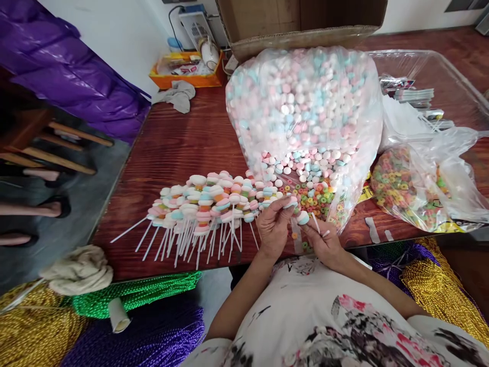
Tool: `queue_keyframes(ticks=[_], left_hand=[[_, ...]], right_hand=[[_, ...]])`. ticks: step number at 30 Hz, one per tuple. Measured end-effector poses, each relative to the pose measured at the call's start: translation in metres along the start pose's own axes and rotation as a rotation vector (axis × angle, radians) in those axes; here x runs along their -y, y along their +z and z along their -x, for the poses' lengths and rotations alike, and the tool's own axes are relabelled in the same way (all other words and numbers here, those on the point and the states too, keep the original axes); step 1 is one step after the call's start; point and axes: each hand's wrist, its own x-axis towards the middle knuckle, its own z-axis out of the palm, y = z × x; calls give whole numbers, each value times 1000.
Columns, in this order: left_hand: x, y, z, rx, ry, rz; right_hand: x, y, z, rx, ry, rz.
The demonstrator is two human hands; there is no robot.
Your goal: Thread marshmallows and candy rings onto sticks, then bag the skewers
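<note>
My left hand [273, 229] is closed, with a pink, white and blue marshmallow candy [291, 201] pinched between thumb and fingertips. My right hand [326, 243] is closed around white lollipop sticks [315, 223]. A blue-and-white marshmallow [303, 218] sits between the two hands, at the end of a stick. To the left lies a pile of candy skewers [204, 204], marshmallows and coloured rings threaded on white sticks that point towards me. Just beyond my hands, a large clear bag [305, 102] spills pastel marshmallows, with loose fruit-coloured gummy rings [319, 199] in front of them.
A second bag of gummy rings [405, 183] lies to the right, before a clear plastic tray [439, 58] holding packets and sticks. An open cardboard box [301, 38] stands behind. An orange box [187, 79] and grey cloth [178, 97] are at back left. Bead strands [133, 295] lie below the table edge.
</note>
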Motion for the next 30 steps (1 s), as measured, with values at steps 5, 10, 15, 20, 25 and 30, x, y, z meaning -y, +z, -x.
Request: queue_keyframes(ticks=[5,10,15,20,25,30], left_hand=[[-20,-3,-3,134,114,-81],[-27,-10,-16,201,10,-101],[-17,-5,-10,274,157,-196],[-14,19,6,245,196,-188],[-14,29,-2,299,-45,-19],[-10,10,-16,365,-48,-267]], right_hand=[[9,-7,-6,-6,-5,32],[21,-31,-5,112,-104,311],[20,-43,5,67,-123,470],[20,-34,8,2,-126,317],[8,-41,-3,-174,-62,142],[-6,-89,-2,-341,-16,178]])
